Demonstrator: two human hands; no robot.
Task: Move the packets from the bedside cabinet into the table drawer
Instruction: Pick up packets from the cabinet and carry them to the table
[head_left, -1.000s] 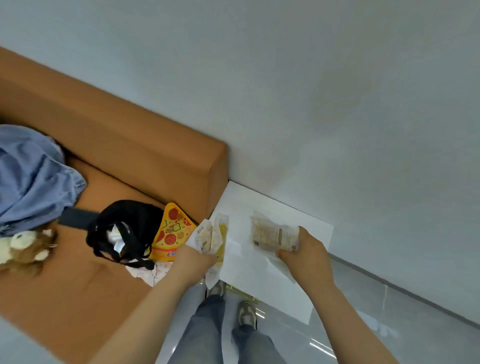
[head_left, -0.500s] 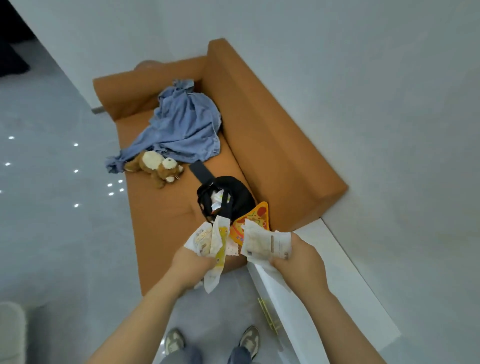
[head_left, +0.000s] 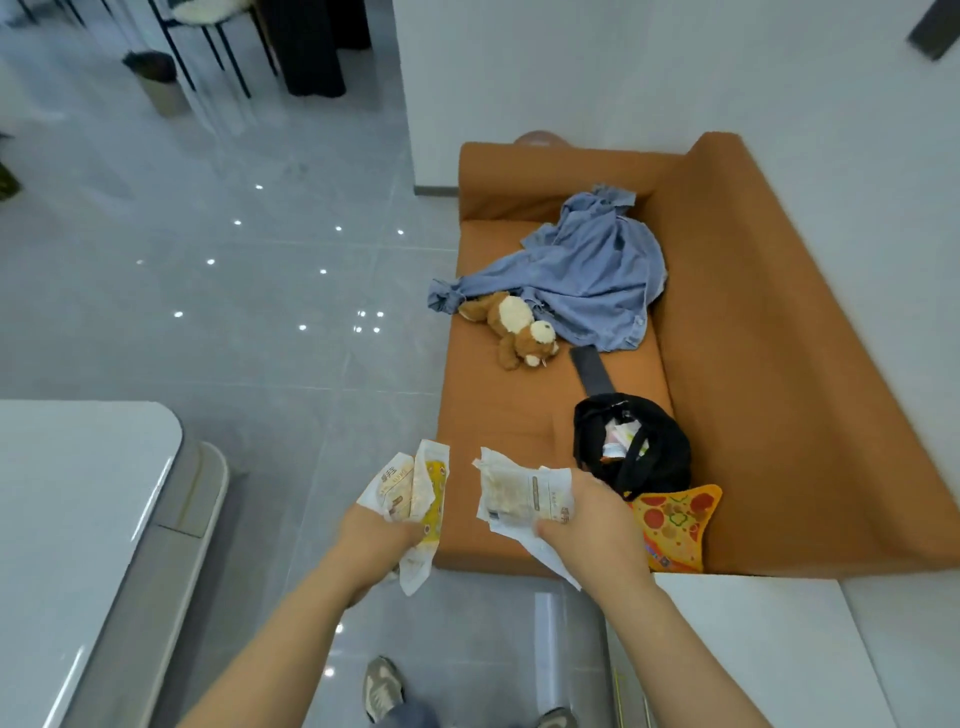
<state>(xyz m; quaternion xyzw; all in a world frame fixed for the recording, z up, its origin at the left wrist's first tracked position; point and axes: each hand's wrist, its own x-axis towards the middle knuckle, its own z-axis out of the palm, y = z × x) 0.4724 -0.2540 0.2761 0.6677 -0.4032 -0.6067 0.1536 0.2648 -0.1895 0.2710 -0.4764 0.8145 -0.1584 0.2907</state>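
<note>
Two loads are carried, head view. Judged step: transfer to the table (head_left: 78, 493) at near left, whose drawer cannot be made out. Clamp each load firmly, since slack wrappers could slip, and free one hand for the drawer. The left hand (head_left: 379, 535) grips the yellow-and-white packets (head_left: 415, 488). The right hand (head_left: 587, 525) grips the white packets (head_left: 519, 493), which fan out above the fingers. The cabinet (head_left: 753, 639) lies near right.

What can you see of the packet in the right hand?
The packet is a crinkled, white-edged clear wrapper, plastic by its look, with pale beige filling showing through and dark print on a label. It lies roughly flat in the air, gripped at its near right side by the right hand. A white flap, perhaps a second packet, sticks out under the hand.
</note>
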